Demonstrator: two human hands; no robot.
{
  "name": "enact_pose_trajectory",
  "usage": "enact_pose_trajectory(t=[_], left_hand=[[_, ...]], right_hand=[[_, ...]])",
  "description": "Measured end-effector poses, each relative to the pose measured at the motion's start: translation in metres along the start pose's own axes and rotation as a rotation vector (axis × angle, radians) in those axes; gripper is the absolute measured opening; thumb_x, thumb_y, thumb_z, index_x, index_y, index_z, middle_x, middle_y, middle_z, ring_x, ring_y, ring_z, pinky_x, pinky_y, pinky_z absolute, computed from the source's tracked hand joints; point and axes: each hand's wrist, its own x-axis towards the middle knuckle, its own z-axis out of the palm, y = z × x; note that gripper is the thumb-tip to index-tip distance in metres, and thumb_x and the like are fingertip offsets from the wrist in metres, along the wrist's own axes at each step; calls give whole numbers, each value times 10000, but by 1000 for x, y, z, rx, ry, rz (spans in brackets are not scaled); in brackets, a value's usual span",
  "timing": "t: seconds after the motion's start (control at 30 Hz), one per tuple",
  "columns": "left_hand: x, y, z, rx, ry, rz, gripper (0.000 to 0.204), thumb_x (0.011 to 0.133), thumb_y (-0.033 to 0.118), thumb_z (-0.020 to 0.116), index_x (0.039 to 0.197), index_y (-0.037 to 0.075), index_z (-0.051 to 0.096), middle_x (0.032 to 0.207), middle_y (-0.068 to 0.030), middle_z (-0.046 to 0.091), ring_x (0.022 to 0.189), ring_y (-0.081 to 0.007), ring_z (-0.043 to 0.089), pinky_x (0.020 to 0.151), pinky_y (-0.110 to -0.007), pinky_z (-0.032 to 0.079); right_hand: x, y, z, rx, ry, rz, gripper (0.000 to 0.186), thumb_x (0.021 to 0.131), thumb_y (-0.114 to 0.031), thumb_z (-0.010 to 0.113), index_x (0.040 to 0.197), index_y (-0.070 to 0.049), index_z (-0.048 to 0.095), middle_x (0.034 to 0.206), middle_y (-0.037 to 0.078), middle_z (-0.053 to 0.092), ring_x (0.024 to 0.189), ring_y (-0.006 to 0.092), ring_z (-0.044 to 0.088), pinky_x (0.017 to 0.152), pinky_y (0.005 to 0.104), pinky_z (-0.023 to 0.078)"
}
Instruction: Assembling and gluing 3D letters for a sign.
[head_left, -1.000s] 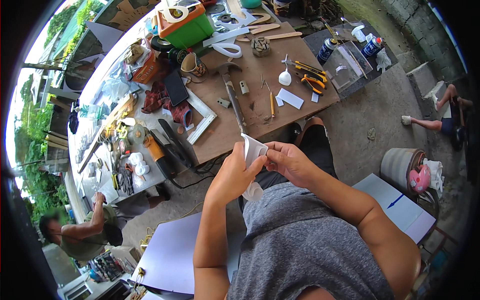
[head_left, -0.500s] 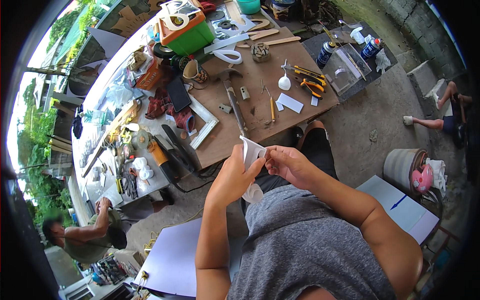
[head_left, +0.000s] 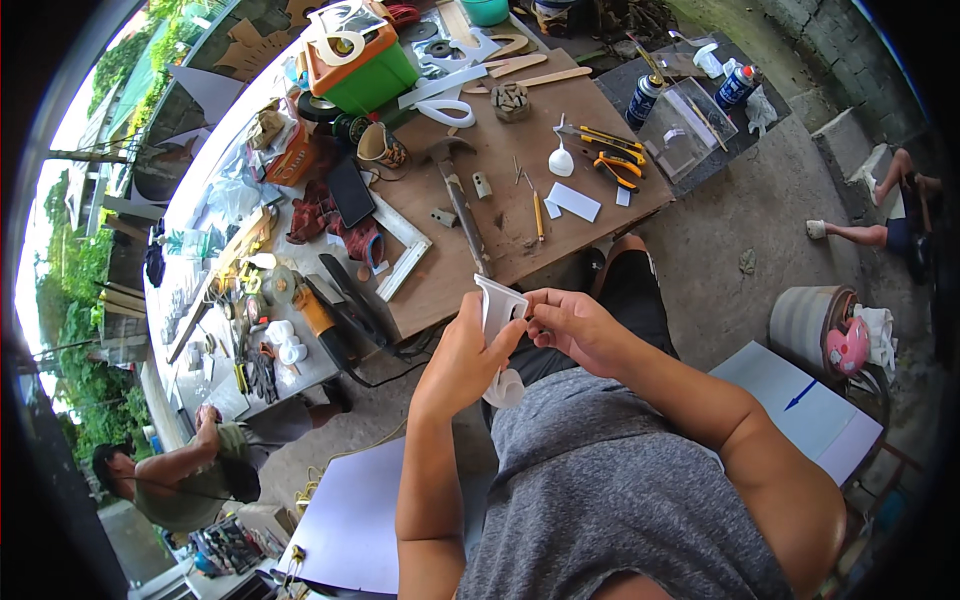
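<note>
Your left hand (head_left: 462, 352) and right hand (head_left: 575, 327) both still pinch the white strip (head_left: 497, 308), just in front of the worktop (head_left: 560, 235); it now stands slightly straighter, so the peeling goes slowly.

Your left hand (head_left: 462, 358) and right hand (head_left: 572, 327) pinch a white curled sheet piece (head_left: 497, 312) between them — held over your lap, just off the wooden board's (head_left: 500, 215) near edge; hammer (head_left: 455, 190) and pencil (head_left: 537, 215) lie on the board
</note>
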Motion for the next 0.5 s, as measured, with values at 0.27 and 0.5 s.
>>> enact_pose_trajectory(t=[0.27,0.5], left_hand=[[3,-11,0,-108,-18,42,330,950,225,641,1071,-31,472,758,-98,610,619,-147,607,538,-306,475],[6,-20,1,-186,-17,50,274,961,194,628,1062,-15,482,773,-74,599,623,-121,595,530,-286,459]], right_hand=[[0,-2,1,0,5,5,339,968,-262,655,1216,-37,603,1070,-7,614,915,68,545,841,229,462],[1,-3,0,-71,46,0,365,968,-276,657,1250,-54,595,1082,-12,616,919,62,538,854,225,453]])
